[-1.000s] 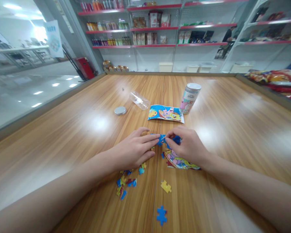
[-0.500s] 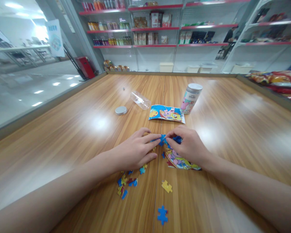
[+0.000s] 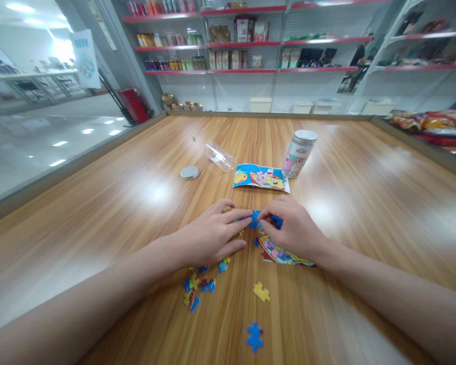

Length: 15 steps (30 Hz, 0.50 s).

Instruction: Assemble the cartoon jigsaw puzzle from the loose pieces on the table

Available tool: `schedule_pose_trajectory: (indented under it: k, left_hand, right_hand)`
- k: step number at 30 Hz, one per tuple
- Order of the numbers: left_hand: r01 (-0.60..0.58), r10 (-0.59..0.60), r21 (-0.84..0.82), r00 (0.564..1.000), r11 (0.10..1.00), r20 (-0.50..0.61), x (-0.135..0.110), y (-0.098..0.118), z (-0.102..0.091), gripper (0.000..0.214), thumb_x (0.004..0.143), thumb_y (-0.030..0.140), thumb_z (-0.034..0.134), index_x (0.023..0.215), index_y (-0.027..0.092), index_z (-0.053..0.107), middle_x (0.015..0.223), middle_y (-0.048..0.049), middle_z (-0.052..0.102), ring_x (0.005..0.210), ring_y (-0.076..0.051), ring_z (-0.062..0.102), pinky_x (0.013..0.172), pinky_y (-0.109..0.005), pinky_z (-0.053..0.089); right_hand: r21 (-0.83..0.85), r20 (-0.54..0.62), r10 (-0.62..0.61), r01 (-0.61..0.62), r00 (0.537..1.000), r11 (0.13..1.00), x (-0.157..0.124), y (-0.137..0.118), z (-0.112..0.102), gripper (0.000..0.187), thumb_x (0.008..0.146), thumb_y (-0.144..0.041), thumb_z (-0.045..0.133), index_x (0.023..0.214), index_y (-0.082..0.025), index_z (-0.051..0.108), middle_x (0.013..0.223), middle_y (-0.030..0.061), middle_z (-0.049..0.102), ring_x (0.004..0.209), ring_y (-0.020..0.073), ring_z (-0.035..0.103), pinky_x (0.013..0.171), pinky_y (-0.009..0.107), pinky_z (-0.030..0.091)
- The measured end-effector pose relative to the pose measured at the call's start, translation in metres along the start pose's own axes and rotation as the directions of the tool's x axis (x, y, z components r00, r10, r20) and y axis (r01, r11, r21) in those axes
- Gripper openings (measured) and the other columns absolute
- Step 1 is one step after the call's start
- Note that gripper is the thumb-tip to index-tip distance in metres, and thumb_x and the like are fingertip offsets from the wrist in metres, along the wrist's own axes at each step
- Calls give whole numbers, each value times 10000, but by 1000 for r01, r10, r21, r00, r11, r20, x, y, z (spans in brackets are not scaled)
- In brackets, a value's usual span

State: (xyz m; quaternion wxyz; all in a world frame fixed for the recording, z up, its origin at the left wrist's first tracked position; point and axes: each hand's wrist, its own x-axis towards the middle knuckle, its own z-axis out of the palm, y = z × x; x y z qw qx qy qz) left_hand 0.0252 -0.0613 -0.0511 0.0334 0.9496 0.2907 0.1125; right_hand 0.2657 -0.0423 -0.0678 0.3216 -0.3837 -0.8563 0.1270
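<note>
My left hand [image 3: 218, 232] lies with fingers spread, its fingertips resting on blue jigsaw pieces [image 3: 254, 217] at the top of the puzzle. Thumb and index finger of my right hand [image 3: 298, 229] pinch at a blue puzzle piece beside them; the fingers partly hide it. Under the right hand is a joined section of the jigsaw puzzle [image 3: 279, 252] with cartoon figures, its right part covered. A small blue piece [image 3: 256, 242] sits at its left edge. Nearer to me lie a loose yellow piece [image 3: 261, 292] and a loose blue piece [image 3: 255, 337].
Several mixed pieces [image 3: 193, 286] lie below my left hand. Beyond the hands are a picture sheet [image 3: 261, 178], an upright jar [image 3: 299, 154] with a silver lid, a clear bottle [image 3: 220, 156] on its side and a loose lid [image 3: 189, 173]. Stocked shelves [image 3: 243, 44] stand behind the table.
My right hand shifts very slightly, its fingertips moving a little down and left at the blue pieces. My left hand keeps its place.
</note>
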Motion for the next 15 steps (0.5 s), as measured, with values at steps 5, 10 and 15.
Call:
schedule_pose_trajectory:
  k: [5, 10, 15]
  left_hand:
    - [10, -11, 22, 1000, 1000, 25, -1, 0, 0, 476, 992, 390, 497, 1388, 129, 536, 1470, -124, 512, 1240, -307, 450, 1101, -501, 392]
    - [15, -15, 14, 1000, 1000, 26, 1, 0, -1, 487, 988, 392, 507, 1405, 140, 523, 1468, -121, 514, 1244, -305, 440, 1104, -505, 389]
    - [31, -31, 11, 998, 999, 46, 0, 0, 1, 514, 991, 405, 498, 1425, 129, 505, 1478, -97, 506, 1230, -309, 420, 1112, -506, 385]
  right_hand:
    - [-44, -43, 29, -31, 999, 999, 0, 3, -3, 85, 835, -138, 617, 823, -185, 686, 728, 26, 617, 754, 185, 547, 726, 332, 417]
    - [-134, 29, 4, 0, 1000, 991, -2, 1, -5, 90, 809, -263, 692, 860, -190, 705, 762, 41, 608, 797, 207, 552, 763, 354, 416]
    - [-130, 91, -9, 21, 996, 991, -1, 2, -2, 136, 840, -224, 649, 941, -225, 741, 802, 42, 599, 821, 205, 556, 760, 346, 411]
